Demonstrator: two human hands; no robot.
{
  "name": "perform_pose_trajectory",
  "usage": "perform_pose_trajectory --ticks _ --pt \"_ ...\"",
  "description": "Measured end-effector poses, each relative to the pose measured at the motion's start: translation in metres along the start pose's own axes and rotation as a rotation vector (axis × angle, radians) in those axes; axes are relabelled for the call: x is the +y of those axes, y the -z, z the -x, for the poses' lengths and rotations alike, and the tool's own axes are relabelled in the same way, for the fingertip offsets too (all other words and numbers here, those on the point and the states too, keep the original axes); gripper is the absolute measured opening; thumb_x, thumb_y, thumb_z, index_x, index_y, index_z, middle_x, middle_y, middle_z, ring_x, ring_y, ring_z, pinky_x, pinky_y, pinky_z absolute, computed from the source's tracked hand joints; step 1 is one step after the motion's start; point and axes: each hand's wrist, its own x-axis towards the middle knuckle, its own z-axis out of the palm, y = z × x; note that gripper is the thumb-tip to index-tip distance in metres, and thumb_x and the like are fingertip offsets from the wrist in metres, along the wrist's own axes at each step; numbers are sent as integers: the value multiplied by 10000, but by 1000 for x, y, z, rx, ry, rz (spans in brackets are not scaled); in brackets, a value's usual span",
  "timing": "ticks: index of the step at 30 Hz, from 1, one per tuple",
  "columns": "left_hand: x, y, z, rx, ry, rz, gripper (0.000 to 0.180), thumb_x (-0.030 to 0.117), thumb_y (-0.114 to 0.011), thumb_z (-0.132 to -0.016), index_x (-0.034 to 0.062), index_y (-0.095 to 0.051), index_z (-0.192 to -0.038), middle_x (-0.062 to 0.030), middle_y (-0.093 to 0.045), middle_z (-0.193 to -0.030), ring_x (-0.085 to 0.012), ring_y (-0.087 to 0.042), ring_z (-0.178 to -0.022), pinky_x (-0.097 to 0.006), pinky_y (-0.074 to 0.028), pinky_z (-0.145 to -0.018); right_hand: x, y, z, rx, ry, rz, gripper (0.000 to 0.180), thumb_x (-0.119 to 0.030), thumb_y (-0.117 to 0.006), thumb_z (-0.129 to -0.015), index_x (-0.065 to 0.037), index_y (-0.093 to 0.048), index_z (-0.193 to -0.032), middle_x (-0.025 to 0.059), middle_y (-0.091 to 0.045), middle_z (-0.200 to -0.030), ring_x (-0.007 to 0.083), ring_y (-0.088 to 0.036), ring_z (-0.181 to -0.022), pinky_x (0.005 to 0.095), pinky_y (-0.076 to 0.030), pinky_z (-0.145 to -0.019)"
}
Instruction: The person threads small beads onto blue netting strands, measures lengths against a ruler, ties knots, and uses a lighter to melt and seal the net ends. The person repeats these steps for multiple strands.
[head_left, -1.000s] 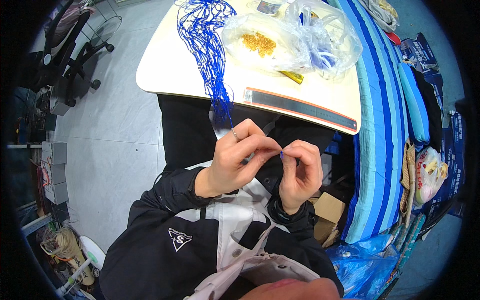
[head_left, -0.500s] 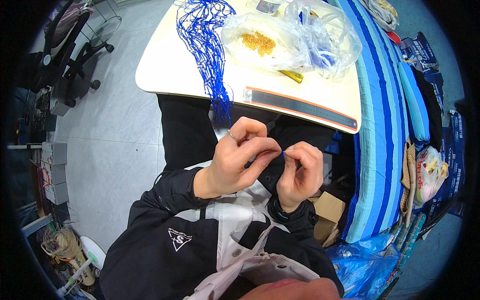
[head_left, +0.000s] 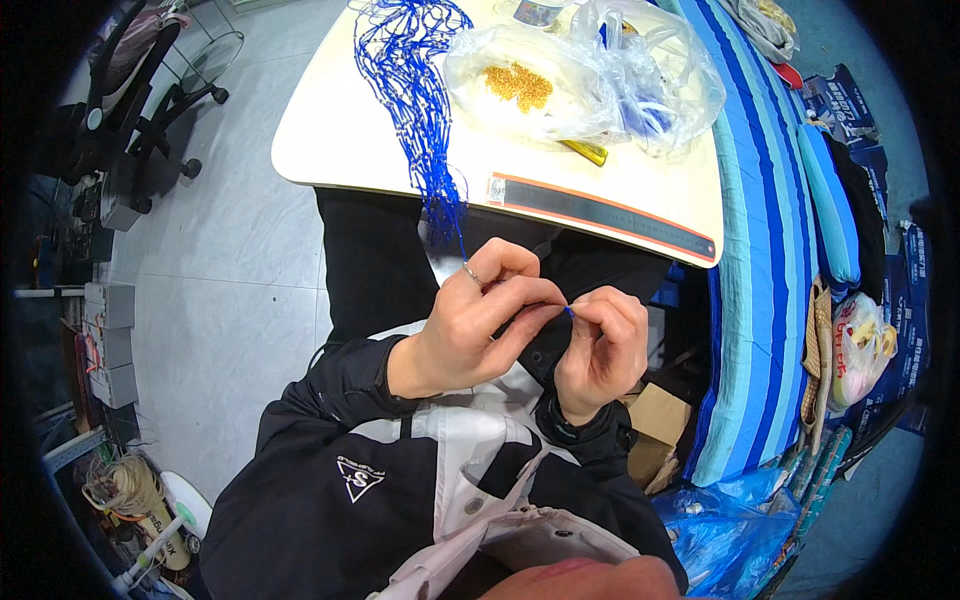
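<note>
My left hand and my right hand meet above my lap, thumbs and fingertips pinched together. A tiny bit of blue cord shows between the fingertips; both pinches close on it. From my left hand, a strand runs up to a long bundle of blue beaded cords, which hangs over the table's near edge. A ring sits on one left finger. Farther off, small gold beads lie in a heap on a clear plastic bag. What the fingertips hide cannot be made out.
The cream table carries a black ruler with orange edges and a yellow tool. To the right stands a bed with blue striped bedding. An office chair is at far left. A cardboard box sits beside my right arm.
Both hands stay pinched together and have shifted very slightly. The bit of blue cord between the fingertips sits a little lower. The table items stay put.
</note>
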Motion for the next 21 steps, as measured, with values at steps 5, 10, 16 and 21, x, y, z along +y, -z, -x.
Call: perform_pose_trajectory --ticks 5,10,16,21 --pt "1 1 0 -13 3 -2 165 -72 -714 -742 -25 -655 -888 -106 -512 -919 -167 -518 -622 -272 -406 -541 0 -1 0 -5 0 7 244 135 -675 -739 1 -609 -932 129 -620 -883 252 -602 -732 313 -489 -634" --pt "0 1 0 5 0 -17 168 -69 -710 -743 -22 -645 -891 -106 -513 -909 -172 -527 -640 -275 -410 -543 1 0 2 -8 -25 9 208 120 -671 -774 -5 -610 -929 137 -622 -883 252 -603 -734 304 -490 -642" --pt "-3 5 1 -13 76 24 109 -64 -666 -795 -14 -648 -890 -69 -512 -930 -60 -500 -649 -189 -408 -533 3 -9 5 -90 -491 -582 196 -137 -535 -1000 17 -541 -1122 101 -638 -1001 151 -598 -834 258 -478 -730" --pt "-7 4 2 23 127 133 114 -68 -645 -815 -7 -637 -911 -62 -518 -950 -43 -493 -649 -178 -394 -531 3 -4 7 -304 -636 -757 174 -97 -523 -998 40 -547 -1102 72 -602 -920 101 -568 -748 223 -460 -668"
